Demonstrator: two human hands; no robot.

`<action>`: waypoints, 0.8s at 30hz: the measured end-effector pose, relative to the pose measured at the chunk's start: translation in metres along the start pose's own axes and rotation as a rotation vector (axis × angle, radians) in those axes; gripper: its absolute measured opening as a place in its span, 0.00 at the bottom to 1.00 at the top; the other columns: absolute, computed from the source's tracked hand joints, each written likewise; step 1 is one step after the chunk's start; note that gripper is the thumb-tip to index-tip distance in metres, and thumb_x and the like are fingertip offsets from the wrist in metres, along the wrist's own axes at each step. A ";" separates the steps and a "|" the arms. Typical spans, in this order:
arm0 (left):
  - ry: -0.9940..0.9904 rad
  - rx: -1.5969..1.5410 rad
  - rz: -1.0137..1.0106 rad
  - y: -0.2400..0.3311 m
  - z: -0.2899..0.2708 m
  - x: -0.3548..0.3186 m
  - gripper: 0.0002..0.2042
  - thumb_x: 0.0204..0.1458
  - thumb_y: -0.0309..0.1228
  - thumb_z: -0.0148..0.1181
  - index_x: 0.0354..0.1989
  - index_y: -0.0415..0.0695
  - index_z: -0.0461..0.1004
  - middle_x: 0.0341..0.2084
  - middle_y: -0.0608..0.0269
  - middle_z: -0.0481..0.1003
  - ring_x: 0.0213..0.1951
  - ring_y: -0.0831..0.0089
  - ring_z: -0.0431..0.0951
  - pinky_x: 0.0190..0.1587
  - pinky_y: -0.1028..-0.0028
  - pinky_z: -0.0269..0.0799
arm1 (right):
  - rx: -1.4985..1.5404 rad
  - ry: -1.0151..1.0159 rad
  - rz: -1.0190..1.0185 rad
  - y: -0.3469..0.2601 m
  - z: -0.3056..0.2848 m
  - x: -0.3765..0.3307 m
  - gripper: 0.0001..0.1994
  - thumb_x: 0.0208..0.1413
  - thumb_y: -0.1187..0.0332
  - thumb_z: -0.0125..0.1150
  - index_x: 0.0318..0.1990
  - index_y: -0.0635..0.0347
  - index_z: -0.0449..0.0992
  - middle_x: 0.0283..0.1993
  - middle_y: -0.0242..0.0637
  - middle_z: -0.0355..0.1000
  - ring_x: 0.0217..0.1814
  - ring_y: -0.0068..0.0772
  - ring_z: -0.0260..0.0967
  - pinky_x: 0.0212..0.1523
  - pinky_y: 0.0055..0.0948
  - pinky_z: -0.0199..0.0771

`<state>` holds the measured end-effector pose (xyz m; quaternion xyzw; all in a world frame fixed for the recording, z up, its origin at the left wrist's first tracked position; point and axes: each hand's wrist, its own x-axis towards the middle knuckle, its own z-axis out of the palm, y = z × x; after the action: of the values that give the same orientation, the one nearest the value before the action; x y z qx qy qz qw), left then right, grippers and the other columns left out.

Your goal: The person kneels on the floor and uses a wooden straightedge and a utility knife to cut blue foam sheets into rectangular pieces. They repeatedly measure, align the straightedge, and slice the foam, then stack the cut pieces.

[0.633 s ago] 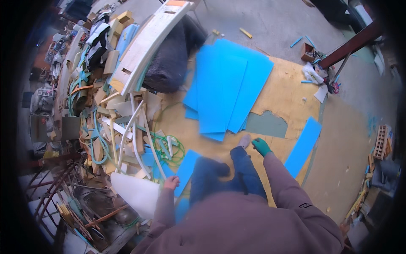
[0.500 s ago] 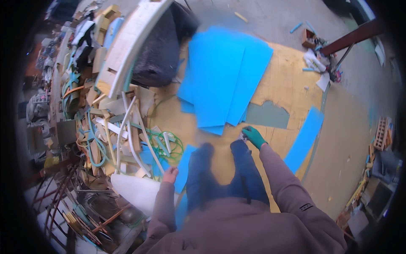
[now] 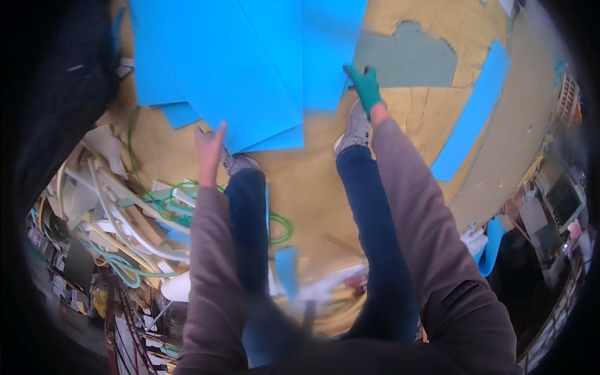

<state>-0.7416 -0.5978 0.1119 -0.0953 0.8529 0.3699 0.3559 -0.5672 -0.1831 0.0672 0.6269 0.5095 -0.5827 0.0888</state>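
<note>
Blue foam sheets (image 3: 250, 62), a stack of big flat panels, lie on the tan floor board (image 3: 312, 187) just ahead of the person's feet, corners fanned out at the near edge. Right hand (image 3: 364, 87), in a green glove, is over the near right edge of the stack, fingers spread and pointing down at it; touching or just above, cannot tell. Left hand (image 3: 209, 147), bare, is open with fingers straight, held at the near left corner of the stack, gripping nothing; contact with the sheets unclear. Both sleeves are brownish-mauve. Grey shoes (image 3: 356, 128) and dark blue trouser legs (image 3: 375, 237) stand just short of the stack's near edge. Right of the stack, apart from it, a long narrow blue strip (image 3: 472, 112) lies slanted on the board. Beyond the right hand, next to the stack, a grey-green patch (image 3: 409, 59) shows in the board. Left of and nearer than the stack, a heap of white and pale pipes, wood offcuts and green hose (image 3: 144, 212). A small blue scrap (image 3: 286, 269) lies between the legs, blurred.
</note>
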 end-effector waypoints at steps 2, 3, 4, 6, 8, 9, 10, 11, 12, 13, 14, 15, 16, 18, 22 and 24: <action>0.031 -0.132 -0.001 0.001 0.020 0.034 0.47 0.55 0.50 0.77 0.71 0.26 0.63 0.66 0.40 0.71 0.66 0.55 0.72 0.69 0.61 0.67 | -0.083 0.049 0.045 -0.006 0.018 0.030 0.55 0.54 0.34 0.73 0.78 0.67 0.58 0.72 0.48 0.70 0.70 0.47 0.70 0.67 0.46 0.73; -0.003 -0.166 -0.074 0.004 0.027 0.044 0.46 0.55 0.50 0.77 0.71 0.26 0.63 0.66 0.41 0.72 0.66 0.56 0.73 0.69 0.61 0.67 | -0.046 0.054 0.062 -0.013 0.022 0.039 0.54 0.55 0.33 0.73 0.77 0.66 0.61 0.71 0.48 0.71 0.69 0.47 0.71 0.66 0.45 0.74; -0.026 -0.207 -0.134 0.006 0.027 0.052 0.46 0.55 0.50 0.78 0.71 0.27 0.64 0.66 0.42 0.72 0.66 0.57 0.73 0.69 0.62 0.67 | -0.028 0.005 0.028 -0.014 0.027 0.039 0.53 0.55 0.33 0.73 0.76 0.65 0.63 0.71 0.48 0.71 0.70 0.46 0.70 0.66 0.45 0.73; -0.140 -0.268 -0.175 0.020 0.021 0.052 0.46 0.57 0.51 0.76 0.73 0.29 0.62 0.67 0.45 0.72 0.66 0.58 0.73 0.70 0.62 0.66 | -0.027 -0.080 0.036 -0.026 0.022 0.032 0.49 0.56 0.33 0.71 0.74 0.62 0.68 0.70 0.47 0.72 0.71 0.44 0.69 0.67 0.44 0.73; -0.296 -0.295 -0.172 0.037 -0.005 0.035 0.46 0.60 0.51 0.74 0.76 0.32 0.59 0.70 0.48 0.70 0.68 0.59 0.72 0.72 0.62 0.64 | -0.141 -0.230 0.143 -0.050 0.004 0.015 0.45 0.59 0.34 0.70 0.74 0.59 0.71 0.70 0.46 0.72 0.72 0.42 0.68 0.66 0.45 0.73; -0.322 -0.361 -0.169 0.049 -0.019 0.021 0.41 0.64 0.48 0.71 0.76 0.33 0.60 0.69 0.51 0.71 0.67 0.61 0.73 0.71 0.63 0.66 | -0.247 -0.254 0.241 -0.069 -0.006 0.008 0.43 0.60 0.35 0.68 0.73 0.57 0.73 0.71 0.45 0.73 0.73 0.40 0.67 0.66 0.45 0.73; -0.331 -0.432 -0.212 0.063 -0.037 0.008 0.40 0.65 0.47 0.70 0.76 0.34 0.60 0.69 0.52 0.72 0.66 0.62 0.73 0.70 0.63 0.68 | -0.190 -0.365 0.084 -0.084 -0.010 -0.005 0.39 0.62 0.37 0.67 0.73 0.55 0.74 0.71 0.43 0.73 0.72 0.38 0.69 0.66 0.44 0.73; -0.377 -0.520 -0.181 0.080 -0.058 -0.007 0.37 0.66 0.46 0.69 0.75 0.35 0.63 0.67 0.53 0.73 0.64 0.64 0.75 0.68 0.64 0.70 | -0.154 -0.407 -0.043 -0.099 -0.017 -0.025 0.36 0.64 0.39 0.66 0.72 0.53 0.76 0.71 0.41 0.74 0.70 0.37 0.70 0.65 0.44 0.73; -0.386 -0.570 -0.212 0.100 -0.077 -0.019 0.35 0.66 0.45 0.68 0.74 0.36 0.65 0.65 0.55 0.75 0.62 0.65 0.77 0.66 0.64 0.72 | -0.143 -0.403 -0.111 -0.118 -0.023 -0.043 0.33 0.66 0.41 0.64 0.71 0.51 0.77 0.71 0.39 0.74 0.69 0.35 0.71 0.65 0.43 0.73; -0.382 -0.534 -0.192 0.124 -0.093 -0.029 0.34 0.66 0.44 0.68 0.72 0.36 0.66 0.64 0.56 0.76 0.60 0.66 0.78 0.64 0.65 0.74 | -0.084 -0.426 -0.226 -0.142 -0.031 -0.059 0.30 0.67 0.44 0.63 0.71 0.49 0.78 0.70 0.37 0.76 0.67 0.34 0.72 0.64 0.42 0.74; -0.361 -0.484 -0.190 0.150 -0.107 -0.042 0.32 0.66 0.44 0.68 0.71 0.37 0.67 0.62 0.56 0.77 0.58 0.67 0.79 0.63 0.66 0.75 | -0.050 -0.399 -0.263 -0.168 -0.042 -0.078 0.28 0.68 0.47 0.62 0.70 0.47 0.79 0.69 0.35 0.77 0.65 0.33 0.74 0.64 0.40 0.74; -0.315 -0.420 -0.211 0.178 -0.122 -0.055 0.31 0.66 0.43 0.68 0.70 0.37 0.68 0.61 0.57 0.78 0.57 0.68 0.80 0.61 0.66 0.76 | -0.027 -0.332 -0.240 -0.192 -0.051 -0.100 0.25 0.69 0.50 0.61 0.70 0.45 0.79 0.69 0.33 0.78 0.63 0.32 0.75 0.63 0.38 0.74; -0.318 -0.452 -0.147 0.207 -0.133 -0.071 0.30 0.65 0.42 0.70 0.69 0.37 0.69 0.59 0.56 0.79 0.55 0.68 0.81 0.61 0.66 0.77 | 0.025 -0.307 -0.257 -0.220 -0.072 -0.124 0.27 0.65 0.52 0.67 0.66 0.55 0.80 0.63 0.37 0.80 0.59 0.31 0.77 0.60 0.37 0.76; -0.289 -0.497 -0.061 0.264 -0.142 -0.114 0.30 0.62 0.40 0.72 0.66 0.36 0.70 0.55 0.55 0.81 0.52 0.67 0.82 0.59 0.65 0.78 | 0.058 -0.192 -0.343 -0.276 -0.122 -0.171 0.24 0.64 0.56 0.69 0.62 0.63 0.83 0.56 0.40 0.83 0.55 0.29 0.78 0.57 0.34 0.77; -0.434 -0.633 0.073 0.371 -0.129 -0.218 0.26 0.62 0.35 0.73 0.64 0.38 0.72 0.55 0.55 0.81 0.53 0.69 0.83 0.56 0.66 0.81 | 0.050 -0.071 -0.516 -0.359 -0.273 -0.280 0.21 0.65 0.59 0.68 0.56 0.67 0.85 0.52 0.41 0.84 0.52 0.28 0.79 0.55 0.33 0.77; -0.510 -0.478 0.044 0.416 -0.109 -0.274 0.31 0.63 0.38 0.72 0.69 0.37 0.68 0.59 0.54 0.78 0.56 0.67 0.81 0.60 0.65 0.78 | 0.018 0.021 -0.573 -0.363 -0.363 -0.345 0.23 0.66 0.57 0.68 0.59 0.68 0.84 0.49 0.39 0.84 0.49 0.30 0.79 0.56 0.35 0.78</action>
<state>-0.7778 -0.4068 0.5832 -0.0620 0.6277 0.5787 0.5170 -0.5358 0.0569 0.6363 0.4642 0.6615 -0.5820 -0.0905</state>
